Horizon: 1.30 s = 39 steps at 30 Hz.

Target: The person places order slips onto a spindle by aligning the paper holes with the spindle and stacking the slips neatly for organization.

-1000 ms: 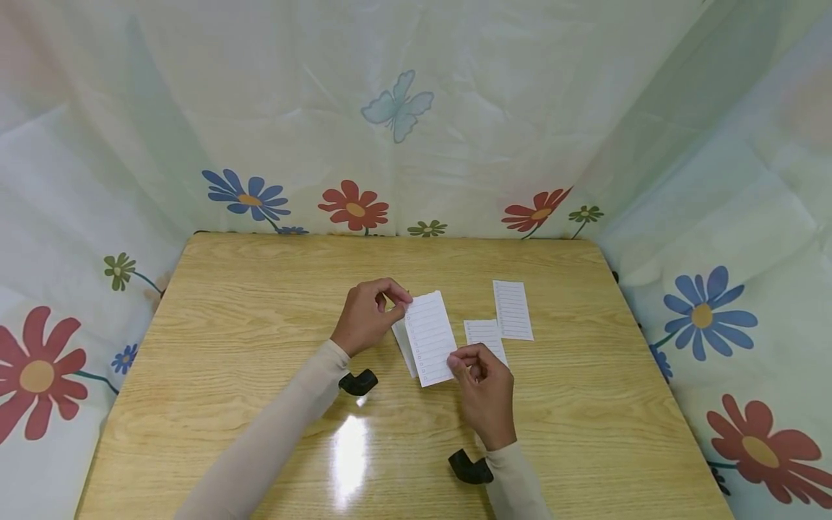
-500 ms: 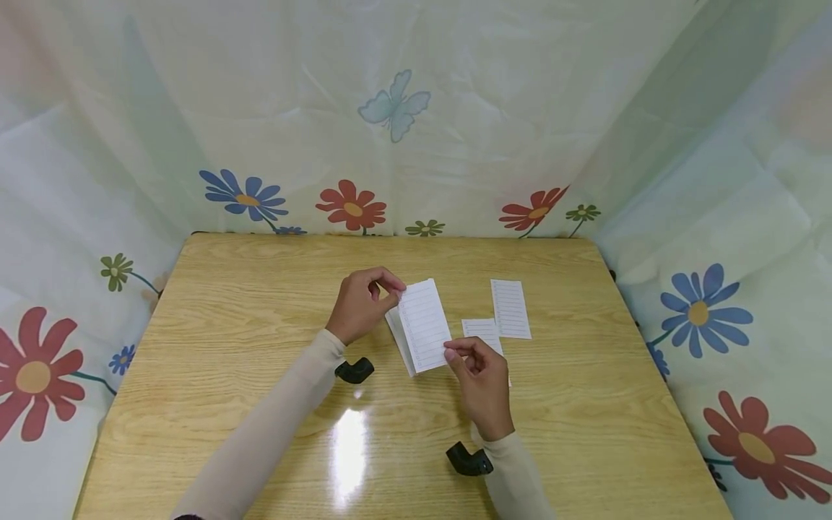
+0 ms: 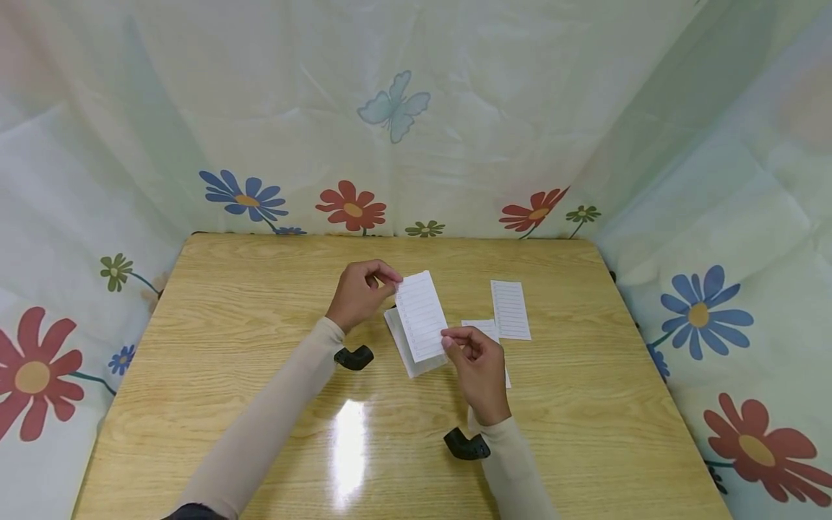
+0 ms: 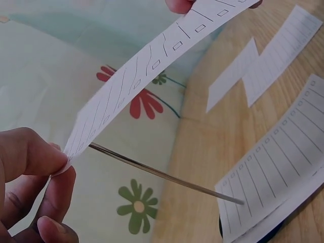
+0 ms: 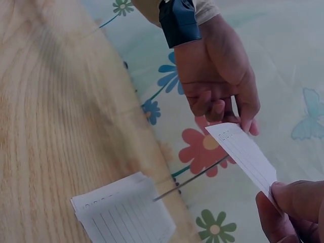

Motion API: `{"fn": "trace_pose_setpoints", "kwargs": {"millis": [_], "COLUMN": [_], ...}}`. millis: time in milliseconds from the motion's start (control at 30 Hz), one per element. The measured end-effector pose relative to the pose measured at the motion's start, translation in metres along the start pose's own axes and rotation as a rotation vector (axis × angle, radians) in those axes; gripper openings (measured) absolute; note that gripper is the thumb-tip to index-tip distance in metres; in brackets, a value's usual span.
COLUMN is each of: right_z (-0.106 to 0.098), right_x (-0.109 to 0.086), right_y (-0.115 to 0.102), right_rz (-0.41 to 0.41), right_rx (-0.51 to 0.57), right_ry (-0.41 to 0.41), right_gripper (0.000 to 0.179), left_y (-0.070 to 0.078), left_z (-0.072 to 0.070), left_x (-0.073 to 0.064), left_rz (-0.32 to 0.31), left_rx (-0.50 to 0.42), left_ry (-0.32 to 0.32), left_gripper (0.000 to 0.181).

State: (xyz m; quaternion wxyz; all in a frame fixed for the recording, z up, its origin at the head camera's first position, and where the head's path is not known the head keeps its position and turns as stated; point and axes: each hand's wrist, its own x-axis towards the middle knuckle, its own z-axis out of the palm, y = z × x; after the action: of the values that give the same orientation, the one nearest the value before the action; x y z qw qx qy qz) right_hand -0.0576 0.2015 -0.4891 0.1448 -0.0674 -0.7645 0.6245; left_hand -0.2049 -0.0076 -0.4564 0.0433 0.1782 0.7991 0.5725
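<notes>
A white lined sheet with checkboxes [image 3: 421, 315] is held up by both hands above the table. My left hand [image 3: 360, 295] pinches its upper left corner; my right hand [image 3: 481, 372] pinches the lower right edge. Below it, several similar sheets [image 4: 273, 162] lie stacked on a paper spike. The thin metal spike [image 4: 162, 174] rises from that stack to the raised sheet, whose edge hides the spike's tip; I cannot tell whether it still pierces the sheet. A bit of dark base [image 4: 276, 233] shows under the stack.
Two loose lined sheets lie right of the stack: one farther back [image 3: 511, 310], the other [image 3: 479, 326] partly behind my right hand. The wooden table [image 3: 260, 289] ends at a flowered curtain [image 3: 481, 144] at the back and sides.
Both hands have raised the sheet and shifted it toward the far side, slightly left. More of the stack beneath now shows. The two loose sheets stay put.
</notes>
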Motion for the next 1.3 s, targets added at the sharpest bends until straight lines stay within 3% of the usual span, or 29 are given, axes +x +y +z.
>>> {"fn": "trace_pose_setpoints", "kwargs": {"millis": [833, 1300], "right_z": [0.003, 0.003], "right_x": [0.007, 0.006], "right_y": [0.006, 0.015], "right_rz": [0.045, 0.096], "right_rx": [0.037, 0.01], "right_ry": [0.002, 0.002], "right_gripper": [0.008, 0.008], "left_y": [-0.003, -0.02], "left_z": [0.0, 0.006], "left_x": [0.005, 0.003], "left_rz": [-0.033, -0.047], "left_rx": [-0.024, 0.002], "left_ry": [-0.008, -0.028], "left_gripper": [0.011, 0.013]}}
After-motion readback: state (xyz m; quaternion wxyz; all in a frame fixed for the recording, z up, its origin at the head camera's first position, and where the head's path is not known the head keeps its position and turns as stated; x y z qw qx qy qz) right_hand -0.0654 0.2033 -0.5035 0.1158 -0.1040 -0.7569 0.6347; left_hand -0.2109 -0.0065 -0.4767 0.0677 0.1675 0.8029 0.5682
